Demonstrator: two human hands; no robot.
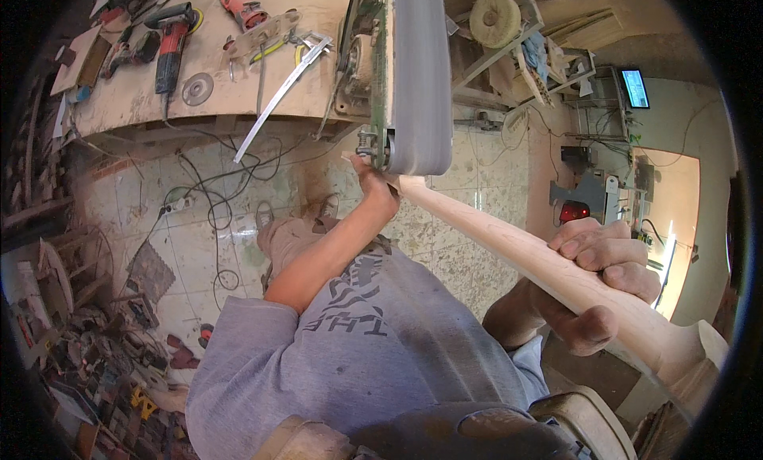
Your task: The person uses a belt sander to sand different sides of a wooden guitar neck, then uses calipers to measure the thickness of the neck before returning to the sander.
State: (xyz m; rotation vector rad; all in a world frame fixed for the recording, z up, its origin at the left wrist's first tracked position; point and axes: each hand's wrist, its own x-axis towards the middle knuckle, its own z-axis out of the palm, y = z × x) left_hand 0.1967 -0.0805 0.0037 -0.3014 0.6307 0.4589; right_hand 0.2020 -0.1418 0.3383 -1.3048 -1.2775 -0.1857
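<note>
Lying at eleven o'clock, partly over the bench (226, 100) edge: calipers (282, 100). Near twelve, placing the left hand (380, 191) at the narrow end of the wooden piece (485, 229), just below the sanding belt (420, 78); cannot tell grip or belt contact. Holding the piece out toward four o'clock, clamping its thicker length in the right hand (613, 261) just past three. Apparently sanding that narrow end; needing next a steady hold and even turning.

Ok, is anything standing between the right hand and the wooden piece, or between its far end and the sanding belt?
Nothing visible: the right hand grips the wooden piece directly, and its far end sits close by the sanding belt; the left hand is to its left.
</note>
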